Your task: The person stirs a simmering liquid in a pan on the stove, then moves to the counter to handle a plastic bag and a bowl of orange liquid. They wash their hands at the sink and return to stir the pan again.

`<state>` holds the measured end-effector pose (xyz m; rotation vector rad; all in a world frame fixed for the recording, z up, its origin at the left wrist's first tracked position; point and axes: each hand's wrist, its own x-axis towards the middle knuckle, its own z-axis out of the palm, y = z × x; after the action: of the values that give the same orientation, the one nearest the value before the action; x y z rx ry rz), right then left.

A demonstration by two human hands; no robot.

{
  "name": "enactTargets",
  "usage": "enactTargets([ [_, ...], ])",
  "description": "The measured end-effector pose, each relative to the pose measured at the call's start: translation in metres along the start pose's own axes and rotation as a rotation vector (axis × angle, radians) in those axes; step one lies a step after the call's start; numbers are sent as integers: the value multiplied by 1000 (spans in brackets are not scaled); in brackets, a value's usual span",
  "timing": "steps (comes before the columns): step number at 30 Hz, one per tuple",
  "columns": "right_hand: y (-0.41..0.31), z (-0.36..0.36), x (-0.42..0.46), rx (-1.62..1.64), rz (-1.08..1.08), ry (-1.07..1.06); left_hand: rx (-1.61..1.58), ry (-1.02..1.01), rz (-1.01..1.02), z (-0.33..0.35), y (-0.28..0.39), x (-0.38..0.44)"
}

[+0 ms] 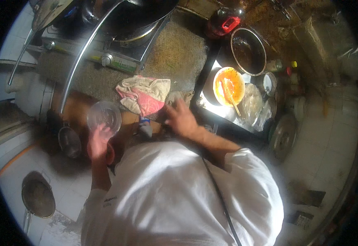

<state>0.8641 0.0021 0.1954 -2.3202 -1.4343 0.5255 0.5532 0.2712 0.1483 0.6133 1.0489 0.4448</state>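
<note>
At the left, my left hand [100, 138] overlaps the near edge of a round clear plastic container [104, 115]; its fingers are blurred, and whether they grip it cannot be told. My right hand [181, 118] is over the counter's front edge with its fingers apart, just in front of a crumpled grey-brown cloth [180, 95]; nothing shows in its grasp. Left of that cloth lies a pink and cream cloth [143, 93]. To the right stands a white bowl [216, 89] with orange-red sauce inside and a pair of chopsticks leaning over its rim.
A black wok [135, 18] sits on a gas stove [106, 60], upper left, with a long metal handle [80, 55] curving down. Beyond the bowl are a dark round pot [248, 52], a red-handled bottle [225, 23] and clear plastic bags [252, 104]. A round strainer [38, 196] is at lower left.
</note>
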Motion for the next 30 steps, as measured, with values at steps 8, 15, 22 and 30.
enactTargets([
  [8, 64, 20, 78, -217, 318, 257, 73, 52, -26, -6, 6, 8],
  [15, 171, -34, 209, -270, 335, 486, 441, -81, 170, -75, -2, 15],
  [22, 190, -79, 292, -112, 298, 171, 1985, -158, 242, 73, 83, -20],
  [30, 205, -67, 353, -100, 216, 121, 1576, -59, 522, -29, 76, -19],
])
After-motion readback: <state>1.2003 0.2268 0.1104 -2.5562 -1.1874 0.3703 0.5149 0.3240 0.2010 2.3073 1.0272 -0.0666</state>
